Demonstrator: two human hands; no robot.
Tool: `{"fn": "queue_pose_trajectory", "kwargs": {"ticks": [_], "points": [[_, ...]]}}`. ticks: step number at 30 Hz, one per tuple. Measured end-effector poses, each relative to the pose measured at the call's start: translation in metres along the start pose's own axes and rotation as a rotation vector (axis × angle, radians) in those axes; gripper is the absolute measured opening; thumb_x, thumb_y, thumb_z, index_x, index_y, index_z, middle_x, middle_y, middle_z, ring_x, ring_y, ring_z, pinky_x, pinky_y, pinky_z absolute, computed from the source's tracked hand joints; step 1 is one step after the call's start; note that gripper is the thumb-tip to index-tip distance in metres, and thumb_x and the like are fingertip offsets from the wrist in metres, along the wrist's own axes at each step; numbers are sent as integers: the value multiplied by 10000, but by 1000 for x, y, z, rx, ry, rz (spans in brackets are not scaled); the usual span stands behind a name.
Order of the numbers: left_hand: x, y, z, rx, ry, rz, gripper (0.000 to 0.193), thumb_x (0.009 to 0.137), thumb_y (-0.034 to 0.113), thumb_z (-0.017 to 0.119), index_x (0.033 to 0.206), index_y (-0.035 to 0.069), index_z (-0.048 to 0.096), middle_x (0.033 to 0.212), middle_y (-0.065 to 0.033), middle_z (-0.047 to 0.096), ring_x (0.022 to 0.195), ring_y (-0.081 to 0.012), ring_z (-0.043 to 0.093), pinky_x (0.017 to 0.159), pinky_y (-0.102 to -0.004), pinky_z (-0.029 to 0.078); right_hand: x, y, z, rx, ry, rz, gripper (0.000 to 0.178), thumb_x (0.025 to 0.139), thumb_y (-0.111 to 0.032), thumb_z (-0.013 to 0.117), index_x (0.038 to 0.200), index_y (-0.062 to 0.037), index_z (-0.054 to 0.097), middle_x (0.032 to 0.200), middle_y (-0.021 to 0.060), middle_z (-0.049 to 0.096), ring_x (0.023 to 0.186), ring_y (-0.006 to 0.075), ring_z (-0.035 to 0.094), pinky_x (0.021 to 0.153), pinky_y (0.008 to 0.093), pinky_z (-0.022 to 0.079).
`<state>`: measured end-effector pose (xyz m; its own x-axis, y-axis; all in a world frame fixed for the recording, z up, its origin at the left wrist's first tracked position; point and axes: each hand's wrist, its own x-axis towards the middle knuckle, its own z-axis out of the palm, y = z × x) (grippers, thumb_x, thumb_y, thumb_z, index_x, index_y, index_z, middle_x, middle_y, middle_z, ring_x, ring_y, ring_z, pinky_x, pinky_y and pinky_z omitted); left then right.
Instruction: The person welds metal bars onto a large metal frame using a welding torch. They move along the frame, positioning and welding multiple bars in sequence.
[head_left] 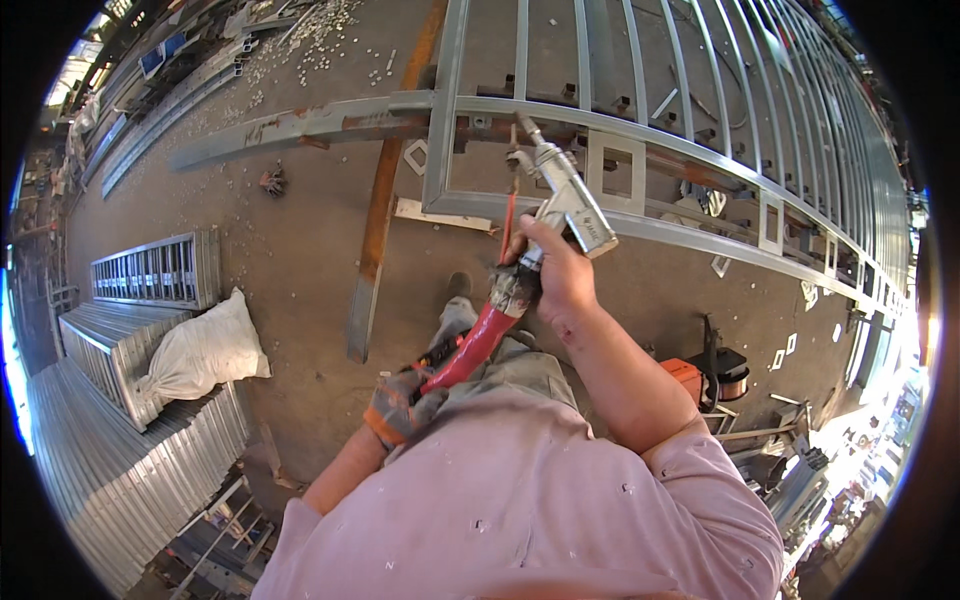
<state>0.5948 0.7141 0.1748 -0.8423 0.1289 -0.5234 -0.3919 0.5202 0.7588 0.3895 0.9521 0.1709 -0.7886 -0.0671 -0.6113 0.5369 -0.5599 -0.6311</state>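
Holding the silver gun (578,205) in the bare right hand (560,268) and its red hose (476,346) in the gloved left hand (403,404), probably to share the weight.

My right hand (562,262) hides part of the tool (572,200); the upper edge crops the metal frame (451,62), and glare washes out the far-right clutter (850,450).

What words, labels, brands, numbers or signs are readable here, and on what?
Silver gun-shaped tool: dark lettering on the side of its body, not copied here.
Pink shirt: scattered letter-like marks, too small to read reliably.
Elsewhere: no legible text.
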Motion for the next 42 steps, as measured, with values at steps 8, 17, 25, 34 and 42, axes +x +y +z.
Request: {"fn": "queue_pose_trajectory", "kwargs": {"ticks": [8,17,25,34,42], "points": [[20,3,-19,-51,-55,-94,268,976,259,740,1101,21,742,834,-103,718,745,-211,666,691,-369,532,51,5,31,-152,-68,113,189,1005,-209,701,931,-34,693,775,82,695,698,184,672,663,345,541],[31,-21,-27,-153,-153,-132,381,966,342,836,1123,13,730,1012,-134,745,877,-243,710,794,-369,562,83,2,40,-144,-63,243,181,1004,-189,694,903,-38,699,767,67,700,697,179,679,663,349,547],[32,-23,-26,-100,-200,-113,397,976,365,833,1155,28,726,1028,-122,740,917,-243,721,826,-367,563,86,1,37,-164,-33,307,175,994,-171,692,889,-32,694,771,72,707,681,175,679,666,348,557],[36,-8,-23,-144,-189,-145,396,952,350,862,1159,41,726,1024,-112,742,899,-219,700,819,-364,560,85,-6,40,-218,-48,283,156,981,-158,689,885,-35,688,762,62,695,678,166,672,658,338,551],[30,-31,-3,-262,-240,-198,399,953,365,853,1167,55,720,1024,-104,738,909,-228,710,818,-371,562,84,-14,45,-270,-47,234,184,964,-150,680,823,-31,679,740,62,683,673,166,670,662,341,548]]}}
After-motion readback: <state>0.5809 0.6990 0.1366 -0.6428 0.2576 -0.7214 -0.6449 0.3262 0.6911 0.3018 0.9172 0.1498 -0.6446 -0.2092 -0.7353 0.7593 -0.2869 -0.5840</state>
